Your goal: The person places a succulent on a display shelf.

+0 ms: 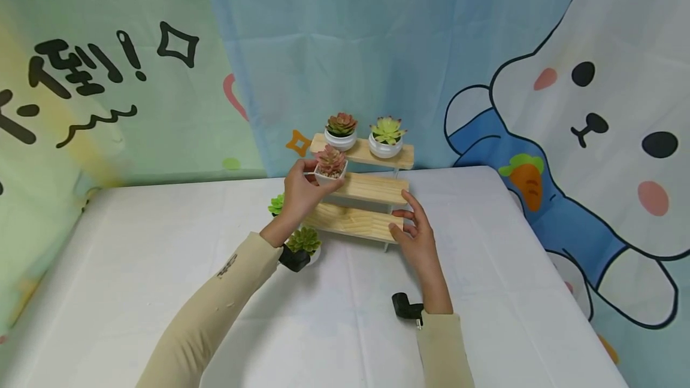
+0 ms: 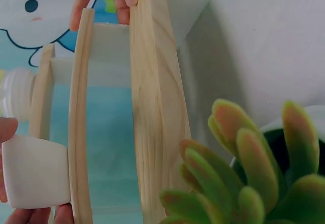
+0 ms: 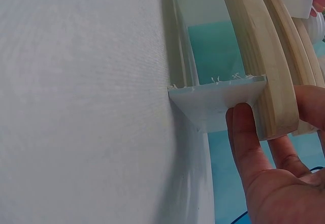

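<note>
My left hand [image 1: 307, 190] grips a white pot holding a pinkish-red succulent [image 1: 330, 161] at the left end of the middle shelf. In the left wrist view the white pot [image 2: 35, 172] sits right at that shelf's edge, with fingertips above and below it. The three-tier wooden plant stand [image 1: 356, 221] has pale boards on white side supports [image 3: 218, 99]. At its right end, my right hand [image 1: 417, 235] holds the lower board, thumb at the front and a finger reaching up to the middle board. In the right wrist view, fingers [image 3: 246, 137] lie against the support and board end.
On the top shelf stand a reddish-green succulent [image 1: 341, 127] and a light green one [image 1: 387, 135], both in round white pots. Two more green succulents, one in front [image 1: 304, 240] and one behind [image 1: 277, 203], stand left of the stand, partly hidden by my left arm. A printed cloth [image 1: 345, 47] hangs behind the white table [image 1: 162, 244].
</note>
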Demonstrator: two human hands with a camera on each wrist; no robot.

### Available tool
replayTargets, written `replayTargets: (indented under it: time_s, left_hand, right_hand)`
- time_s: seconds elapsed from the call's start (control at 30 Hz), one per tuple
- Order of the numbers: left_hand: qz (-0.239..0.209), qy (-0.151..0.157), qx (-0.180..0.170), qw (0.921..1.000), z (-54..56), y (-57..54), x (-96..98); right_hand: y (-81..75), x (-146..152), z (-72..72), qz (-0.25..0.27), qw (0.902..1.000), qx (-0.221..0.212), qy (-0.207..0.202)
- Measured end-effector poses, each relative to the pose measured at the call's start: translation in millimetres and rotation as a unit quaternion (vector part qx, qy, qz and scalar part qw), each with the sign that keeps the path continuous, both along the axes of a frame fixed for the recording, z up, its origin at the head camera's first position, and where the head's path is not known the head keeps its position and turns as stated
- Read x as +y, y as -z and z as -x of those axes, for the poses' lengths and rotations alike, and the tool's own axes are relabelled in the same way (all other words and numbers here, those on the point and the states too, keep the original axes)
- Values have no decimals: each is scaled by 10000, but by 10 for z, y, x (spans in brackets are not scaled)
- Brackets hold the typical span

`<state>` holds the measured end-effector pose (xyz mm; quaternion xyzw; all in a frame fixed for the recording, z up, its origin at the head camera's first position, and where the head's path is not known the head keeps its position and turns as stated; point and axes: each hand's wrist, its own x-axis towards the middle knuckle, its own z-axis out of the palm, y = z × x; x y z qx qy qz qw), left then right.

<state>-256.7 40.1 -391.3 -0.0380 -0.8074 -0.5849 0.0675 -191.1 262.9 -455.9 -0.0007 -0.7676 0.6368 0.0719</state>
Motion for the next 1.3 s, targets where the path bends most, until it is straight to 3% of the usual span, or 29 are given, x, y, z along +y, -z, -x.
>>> replayTargets:
  time_s: [0.63,0.87,0.97,1.17,1.3]
  left_hand:
    - [138,111,-118,9998,10,-3,-36]
    - [89,407,-228,9989,3,-29,-54]
    - [53,426,-230,9988,-35,-41,-74]
    - [459,422,-85,9980,-146,-43,-128]
    - [327,472,33,9983,-267,-35,-197]
  right_hand:
    - [10,-12,16,-24,9998,-171,-47]
    - [14,0,6,-35,9998,-182,-46]
    - [4,-2,3,-19,9998,-177,-60]
    - [-11,-9,12,-29,10000,-11,-3]
    - [1,-14,14,-36,10000,-12,-17]
